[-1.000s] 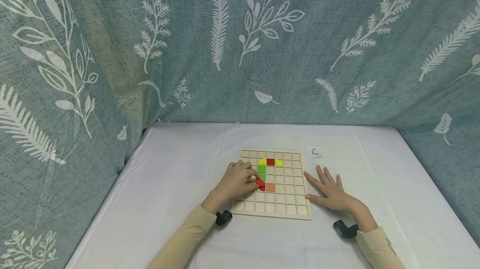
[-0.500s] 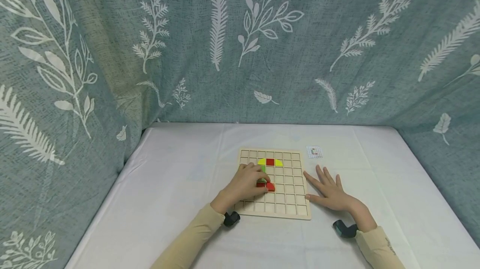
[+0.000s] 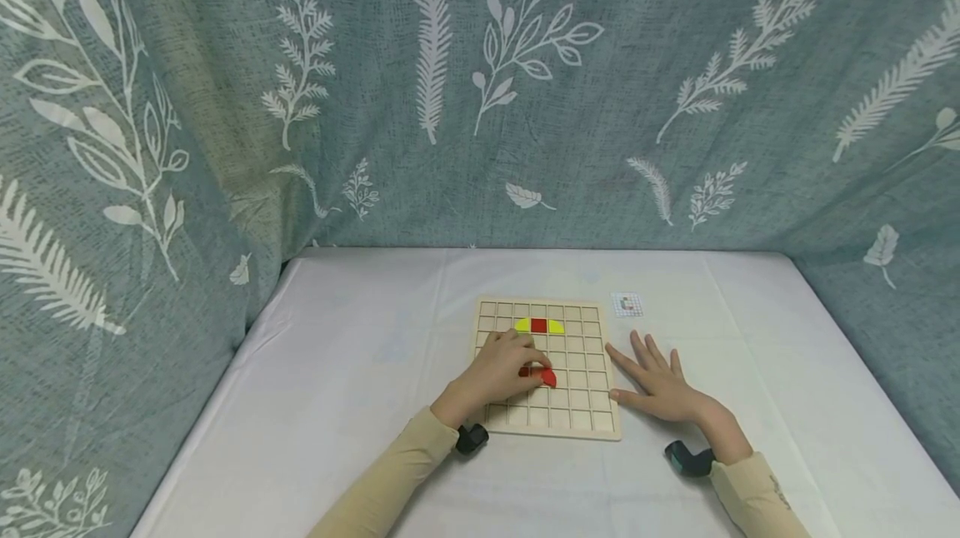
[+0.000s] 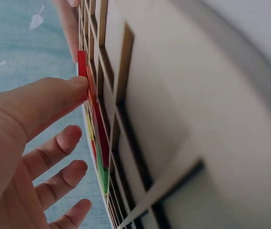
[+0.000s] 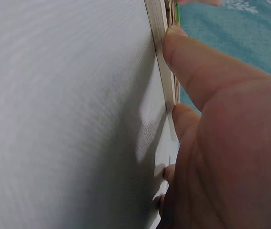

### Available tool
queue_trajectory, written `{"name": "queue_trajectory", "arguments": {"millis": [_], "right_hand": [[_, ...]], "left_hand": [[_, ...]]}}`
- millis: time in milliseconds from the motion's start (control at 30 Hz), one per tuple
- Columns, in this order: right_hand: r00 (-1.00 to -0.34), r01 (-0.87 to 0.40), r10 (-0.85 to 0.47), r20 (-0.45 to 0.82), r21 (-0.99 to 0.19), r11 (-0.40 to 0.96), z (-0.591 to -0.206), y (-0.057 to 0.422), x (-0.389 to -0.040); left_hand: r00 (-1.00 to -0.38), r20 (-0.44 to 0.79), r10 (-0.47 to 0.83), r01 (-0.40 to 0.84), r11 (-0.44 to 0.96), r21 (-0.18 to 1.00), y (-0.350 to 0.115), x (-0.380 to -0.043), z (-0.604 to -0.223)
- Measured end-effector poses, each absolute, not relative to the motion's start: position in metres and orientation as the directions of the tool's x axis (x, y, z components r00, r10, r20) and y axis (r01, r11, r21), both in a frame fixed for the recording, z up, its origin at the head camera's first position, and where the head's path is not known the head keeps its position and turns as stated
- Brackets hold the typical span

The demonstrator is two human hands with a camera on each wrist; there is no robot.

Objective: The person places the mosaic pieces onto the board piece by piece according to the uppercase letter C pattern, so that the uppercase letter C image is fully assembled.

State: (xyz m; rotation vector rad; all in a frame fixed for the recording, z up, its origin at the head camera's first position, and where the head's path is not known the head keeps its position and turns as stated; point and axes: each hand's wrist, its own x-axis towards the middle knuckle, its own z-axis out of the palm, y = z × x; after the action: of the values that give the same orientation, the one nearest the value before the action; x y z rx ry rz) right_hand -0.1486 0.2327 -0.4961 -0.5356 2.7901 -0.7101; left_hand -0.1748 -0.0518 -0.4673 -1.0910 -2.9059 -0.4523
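My left hand (image 3: 497,370) pinches a red rounded piece (image 3: 550,377) over the gridded wooden board (image 3: 582,419). In the left wrist view, the thumb presses on this red piece (image 4: 81,59), above an orange piece (image 4: 90,78); the other fingers spread below. A dark red piece (image 4: 102,136) and green pieces (image 4: 100,164) lie beyond, mostly hidden under the hand in the head view. Farther up the board, a red square (image 3: 538,326) sits between two yellow rounded pieces (image 3: 556,327). My right hand (image 3: 663,388) lies with fingers spread, thumb and forefinger touching the board's right edge.
A small card with a coloured grid pattern (image 3: 627,305) lies beyond the board's upper right corner. White cloth (image 3: 360,371) covers the table. A leaf-patterned curtain (image 3: 465,188) hangs behind and along the sides.
The left hand has moved right with the red rounded piece, from the cell below the green pieces to the orange piece's place and slightly past. The right hand stays put.
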Motion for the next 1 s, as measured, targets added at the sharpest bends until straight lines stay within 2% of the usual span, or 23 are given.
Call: {"name": "queue_trajectory", "arguments": {"millis": [200, 567, 1000], "right_hand": [[-0.912, -0.296, -0.397, -0.106, -0.501, 0.813, -0.496, 0.232, -0.148], [-0.913, -0.297, -0.393, -0.106, -0.487, 0.821, -0.496, 0.232, -0.148], [-0.912, -0.290, -0.393, -0.115, -0.495, 0.819, -0.495, 0.233, -0.148]], "left_hand": [[-0.763, 0.085, 0.640, 0.635, 0.721, 0.278, -0.052, -0.174, -0.467], [-0.796, 0.149, 0.587, 0.603, 0.744, 0.288, -0.052, -0.168, -0.467], [-0.779, 0.142, 0.611, 0.624, 0.729, 0.282, -0.039, -0.167, -0.470]]}}
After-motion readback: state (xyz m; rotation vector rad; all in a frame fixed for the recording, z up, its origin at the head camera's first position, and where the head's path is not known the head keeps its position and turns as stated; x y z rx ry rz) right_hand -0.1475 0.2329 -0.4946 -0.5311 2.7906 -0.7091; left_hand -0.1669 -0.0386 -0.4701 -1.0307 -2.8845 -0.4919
